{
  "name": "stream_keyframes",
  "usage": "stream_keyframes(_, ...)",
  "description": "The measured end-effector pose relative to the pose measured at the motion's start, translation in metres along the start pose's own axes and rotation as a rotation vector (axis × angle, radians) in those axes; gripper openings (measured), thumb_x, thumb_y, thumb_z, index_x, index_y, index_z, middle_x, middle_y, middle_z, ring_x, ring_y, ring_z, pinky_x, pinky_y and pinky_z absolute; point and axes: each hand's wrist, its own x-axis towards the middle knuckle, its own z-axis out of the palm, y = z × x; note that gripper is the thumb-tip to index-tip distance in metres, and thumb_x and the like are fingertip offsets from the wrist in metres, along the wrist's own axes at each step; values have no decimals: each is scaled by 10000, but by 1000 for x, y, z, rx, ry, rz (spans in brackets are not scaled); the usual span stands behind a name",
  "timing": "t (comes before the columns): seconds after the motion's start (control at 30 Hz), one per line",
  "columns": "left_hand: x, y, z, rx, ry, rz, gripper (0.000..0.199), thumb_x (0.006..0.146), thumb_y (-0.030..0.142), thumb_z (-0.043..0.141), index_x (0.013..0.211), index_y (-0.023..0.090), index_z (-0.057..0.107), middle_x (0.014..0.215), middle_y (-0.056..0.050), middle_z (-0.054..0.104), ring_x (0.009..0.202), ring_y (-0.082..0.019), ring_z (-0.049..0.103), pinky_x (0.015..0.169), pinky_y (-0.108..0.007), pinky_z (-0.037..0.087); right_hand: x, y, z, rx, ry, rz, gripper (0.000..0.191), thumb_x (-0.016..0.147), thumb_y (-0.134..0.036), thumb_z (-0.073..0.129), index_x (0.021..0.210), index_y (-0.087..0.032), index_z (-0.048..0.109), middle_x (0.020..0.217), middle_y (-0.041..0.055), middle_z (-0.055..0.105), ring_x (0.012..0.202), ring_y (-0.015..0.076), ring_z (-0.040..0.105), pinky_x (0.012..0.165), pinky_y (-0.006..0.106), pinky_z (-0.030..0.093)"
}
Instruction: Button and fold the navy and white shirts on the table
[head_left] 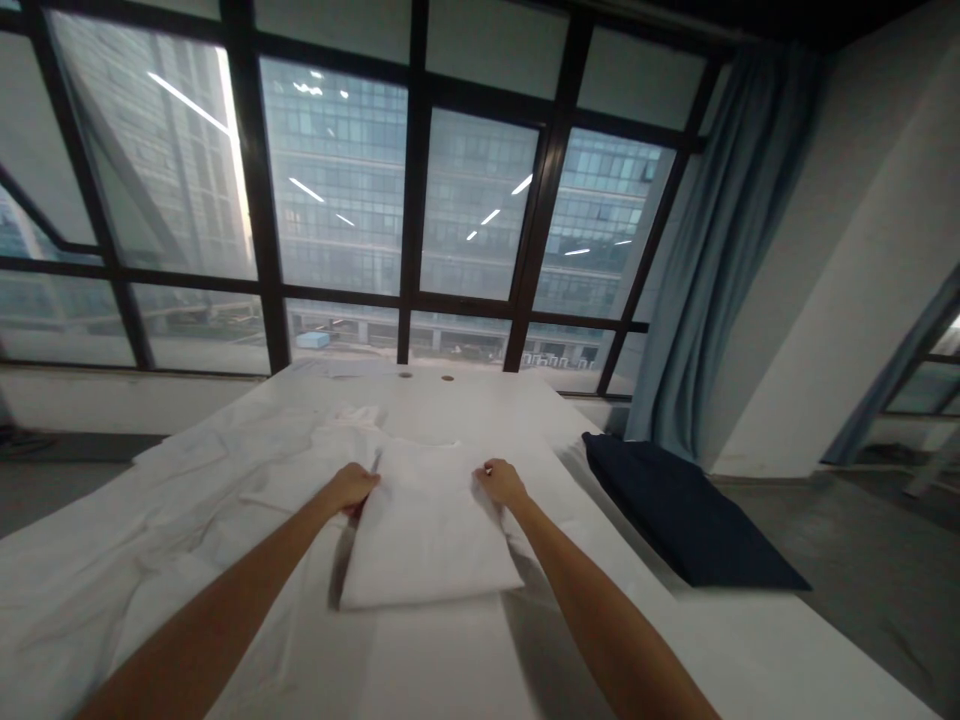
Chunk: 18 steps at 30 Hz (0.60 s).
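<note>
A folded white T-shirt (433,530) is held a little above the white table, its neckline at the far end and its lower edge towards me. At its left upper edge, my left hand (354,488) pinches the fabric. My right hand (501,483) grips the opposite edge, fingers curled closed around the cloth. Loose white garments (202,490) lie spread and wrinkled to the left, close to my left forearm. Parts of the cloth under my fingers are hidden.
The white table (480,400) reaches towards the windows and has two dark round holes near its far end. A folded dark navy cloth (682,510) lies at the right edge. Beyond it hangs a blue curtain (720,240) beside a pillar.
</note>
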Motion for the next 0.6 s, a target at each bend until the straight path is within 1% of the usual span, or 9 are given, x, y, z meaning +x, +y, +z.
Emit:
stream_keyframes(0.07,-14,7,1,177,107,109,245,783,360,594,819,125,648,822,-142,702,970,-319,642,797,-391,482,-18,-11,-4,-121,70,-32,413,879,-319,520,1202,-72,591,1152,219,626,1078,312,597,866,393,461)
stream_keyframes(0.13,-37,15,9,387,189,375,367,874,391,496,1092,127,629,1140,-176,663,1153,-302,562,967,-438,408,-42,-23,-5,-230,101,-151,489,925,-373,440,1321,-93,503,1275,223,558,1162,314,542,942,434,422)
stream_keyframes(0.2,-63,18,22,533,143,681,480,942,436,376,1287,143,536,1354,-162,545,1277,-267,472,1089,-447,298,-68,-33,-3,-266,67,-334,513,960,-401,352,1379,-123,451,1380,195,490,1270,292,454,1038,449,343)
stream_keyframes(0.23,-75,16,30,555,78,781,515,957,458,335,1343,155,494,1422,-142,484,1331,-251,415,1126,-441,246,-80,-35,1,-267,31,-414,524,968,-415,324,1398,-135,432,1429,177,447,1324,281,394,1081,456,291)
stream_keyframes(0.27,-86,12,38,568,11,838,541,963,478,310,1382,168,456,1469,-121,427,1373,-241,356,1147,-440,208,-92,-36,5,-270,-8,-475,539,971,-432,309,1415,-146,414,1471,159,399,1369,274,331,1112,467,238)
stream_keyframes(0.3,-94,6,45,578,-42,860,564,964,496,294,1412,177,421,1501,-106,376,1403,-240,302,1157,-446,186,-103,-34,10,-276,-48,-516,558,971,-454,301,1431,-154,394,1502,145,355,1400,274,275,1129,483,194)
stream_keyframes(0.37,-105,-12,55,586,-89,849,603,965,520,273,1455,179,355,1535,-102,302,1430,-240,232,1161,-450,176,-120,-26,20,-285,-109,-543,603,966,-503,285,1456,-161,358,1532,134,295,1426,287,213,1137,520,148)
stream_keyframes(0.5,-109,-45,62,558,-56,841,650,963,552,264,1494,177,272,1549,-113,250,1438,-232,209,1167,-432,175,-135,-7,32,-266,-135,-527,674,954,-569,262,1488,-159,300,1550,133,236,1437,302,174,1140,531,129)
stream_keyframes(0.6,-111,-54,60,555,-55,826,669,955,569,274,1493,172,276,1552,-113,238,1437,-241,209,1167,-426,180,-136,-3,31,-252,-146,-519,696,947,-596,258,1492,-165,291,1551,129,237,1437,301,175,1139,525,138)
